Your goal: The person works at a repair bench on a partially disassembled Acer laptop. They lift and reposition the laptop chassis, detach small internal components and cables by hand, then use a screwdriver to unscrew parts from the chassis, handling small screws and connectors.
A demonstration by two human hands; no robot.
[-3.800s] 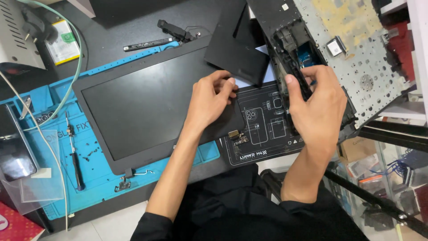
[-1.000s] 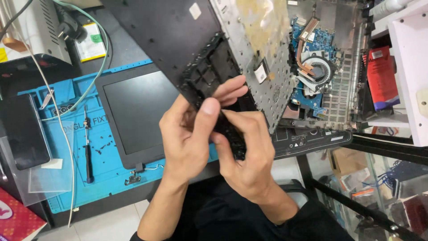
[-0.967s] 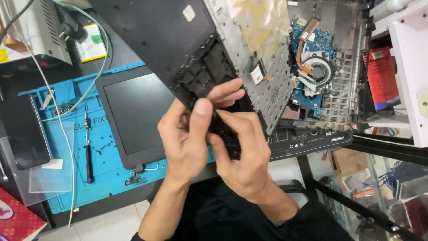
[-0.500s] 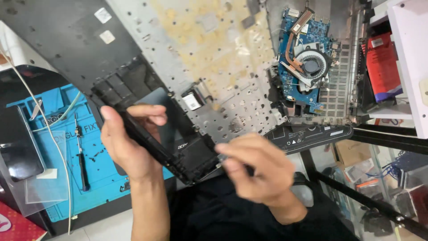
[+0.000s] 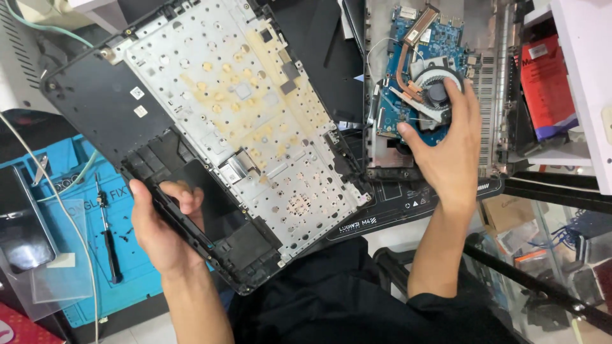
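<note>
Left hand (image 5: 162, 226) gripping near left edge of laptop palmrest cover (image 5: 210, 134), holding it tilted above counter (image 5: 382, 226), underside up. Two small white square labels (image 5: 138, 102) sitting on its black far-left part; yellowish stains spreading over silver keyboard plate. Right hand (image 5: 449, 143) lying open, fingers spread, resting on cooling fan (image 5: 437, 92) of laptop base (image 5: 433, 89), right of cover. Red package (image 5: 542, 86) standing on shelf far right. Blue mat (image 5: 83, 255) lying left, black screwdriver (image 5: 108, 239) on it.
</note>
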